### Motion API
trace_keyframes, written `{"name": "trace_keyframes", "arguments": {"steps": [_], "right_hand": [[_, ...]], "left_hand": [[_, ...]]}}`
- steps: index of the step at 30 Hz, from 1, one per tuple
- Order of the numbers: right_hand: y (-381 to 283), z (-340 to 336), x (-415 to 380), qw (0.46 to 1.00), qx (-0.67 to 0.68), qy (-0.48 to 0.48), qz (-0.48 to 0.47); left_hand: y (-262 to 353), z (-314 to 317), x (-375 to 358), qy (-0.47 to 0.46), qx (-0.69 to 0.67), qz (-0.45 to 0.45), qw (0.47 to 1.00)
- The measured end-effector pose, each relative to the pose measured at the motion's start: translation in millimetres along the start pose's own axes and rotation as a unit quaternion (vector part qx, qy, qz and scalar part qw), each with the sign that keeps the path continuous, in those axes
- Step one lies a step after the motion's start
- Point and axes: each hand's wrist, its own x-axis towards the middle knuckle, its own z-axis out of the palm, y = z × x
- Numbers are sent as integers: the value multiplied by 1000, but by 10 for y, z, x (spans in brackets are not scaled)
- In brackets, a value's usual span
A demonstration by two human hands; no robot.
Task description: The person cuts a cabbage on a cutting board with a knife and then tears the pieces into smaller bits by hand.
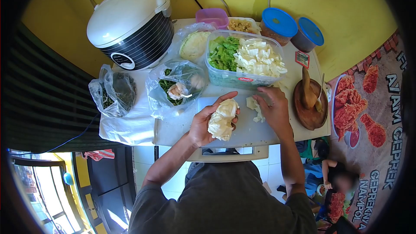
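My left hand (203,123) is wrapped round a pale chunk of cabbage (222,120) over the front of the white table (173,130). To its right, my right hand (273,106) has its fingertips at a small loose piece of cabbage (255,109). Behind both hands stands a clear plastic container (245,78) with green leaves (224,53) on its left side and pale cut cabbage (260,58) on its right. A halved cabbage (194,45) lies in a plastic bag just left of the container.
At the back left is a rice cooker (132,26). Plastic bags of greens (175,87) (117,91) lie in front. A stone mortar (310,117) with a pestle stands right; blue-lidded tubs (280,21) stand behind. A person (340,177) is at the lower right.
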Motion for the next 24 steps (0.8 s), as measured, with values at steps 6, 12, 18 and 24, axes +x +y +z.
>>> {"name": "trace_keyframes", "arguments": {"steps": [6,12,18,24], "right_hand": [[-531,-145,25,986,153,-19,-63],[-535,-42,-76,954,248,-160,-51],[-653,18,-144,937,334,-105,-6],[-644,134,-228,894,431,-90,87]], "left_hand": [[-8,44,-34,35,150,41,987],[-116,55,4,47,312,71,946],[-167,76,-14,88,417,130,895],[-231,-30,-20,82,586,198,781]]}}
